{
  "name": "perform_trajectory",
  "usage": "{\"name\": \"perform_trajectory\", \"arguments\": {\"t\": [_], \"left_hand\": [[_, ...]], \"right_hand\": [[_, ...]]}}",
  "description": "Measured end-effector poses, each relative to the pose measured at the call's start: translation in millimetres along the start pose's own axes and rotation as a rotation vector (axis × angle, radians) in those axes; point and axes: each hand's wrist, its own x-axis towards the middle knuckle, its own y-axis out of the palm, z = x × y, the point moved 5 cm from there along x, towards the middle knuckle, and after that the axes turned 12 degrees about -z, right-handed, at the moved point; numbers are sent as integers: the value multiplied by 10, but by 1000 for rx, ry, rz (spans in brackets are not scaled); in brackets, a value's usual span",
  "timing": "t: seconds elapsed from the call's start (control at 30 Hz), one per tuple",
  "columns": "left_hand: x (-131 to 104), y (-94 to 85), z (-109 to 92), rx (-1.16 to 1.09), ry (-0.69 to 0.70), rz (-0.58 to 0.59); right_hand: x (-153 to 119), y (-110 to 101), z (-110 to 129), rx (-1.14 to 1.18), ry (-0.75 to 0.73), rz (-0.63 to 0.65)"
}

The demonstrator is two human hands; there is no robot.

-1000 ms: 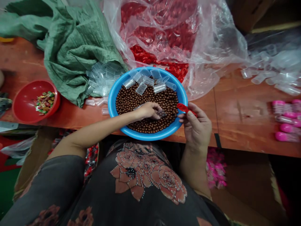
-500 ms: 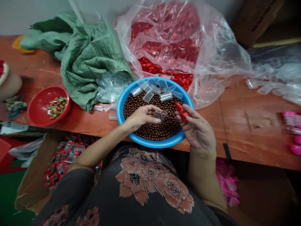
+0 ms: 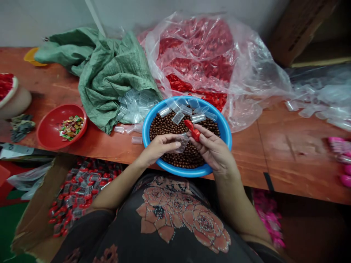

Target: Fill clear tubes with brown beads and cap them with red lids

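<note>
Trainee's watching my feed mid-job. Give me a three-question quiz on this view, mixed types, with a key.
1. Multiple choice: what does the left hand hold?
A) a green cloth
B) a clear container
C) a metal spoon
2. True or false: in this view, the red bowl stands to the left of the blue basin.
3. Fill the gap: the right hand holds a red piece above the basin of small ___ balls.

Key: 1 B; 2 true; 3 brown.
</note>
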Motion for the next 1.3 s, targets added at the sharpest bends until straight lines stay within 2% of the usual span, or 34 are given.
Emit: {"name": "perform_trajectory", "arguments": {"t": [0.17, 0.27, 0.4, 0.57, 0.7, 0.87, 1.03, 1.3], "left_hand": [[6, 25, 80, 128, 144, 6], [1, 47, 98, 129, 175, 12], [-44, 88, 122, 41, 66, 56], [-82, 96, 123, -96, -109, 108], [-80, 87, 107, -163, -184, 130], [-54, 88, 100, -39, -55, 88], [-41, 100, 111, 66, 10, 74], [-60, 103, 41, 73, 24, 94]], "right_hand": [[-65, 36, -3, -84, -138, 10], [-104, 61, 26, -115, -230, 6], [-126, 64, 85, -121, -274, 22], [-137, 18, 104, -80, -160, 69], [-143, 7, 132, -24, -153, 47], [-139, 77, 133, 108, -226, -38], [-189, 168, 43, 0, -254, -1], [-301, 110, 55, -135, -320, 113]]}}
